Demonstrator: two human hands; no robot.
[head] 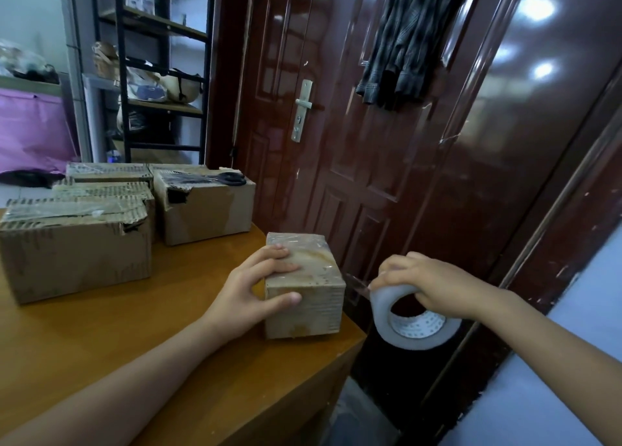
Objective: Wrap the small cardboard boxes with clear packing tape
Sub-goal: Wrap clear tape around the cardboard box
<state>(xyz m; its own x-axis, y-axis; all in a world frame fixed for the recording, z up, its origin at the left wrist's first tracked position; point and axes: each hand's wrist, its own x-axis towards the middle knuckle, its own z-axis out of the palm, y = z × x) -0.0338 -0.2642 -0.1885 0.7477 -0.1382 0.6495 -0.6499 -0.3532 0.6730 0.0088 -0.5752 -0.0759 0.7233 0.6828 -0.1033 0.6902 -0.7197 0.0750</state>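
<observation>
On the tabletop, left hand grips the small taped box; at 3 o'clock, right hand grasps the tape roll.

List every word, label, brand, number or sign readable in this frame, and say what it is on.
None can be read.
Small box: bare cardboard under clear tape, no print.
Tape roll: a dotted pattern inside the core, no lettering.
Larger boxes: torn cardboard and old tape, with dark smudges too blurred to tell if they are print.
Shelf items: too small and blurred to read.
</observation>
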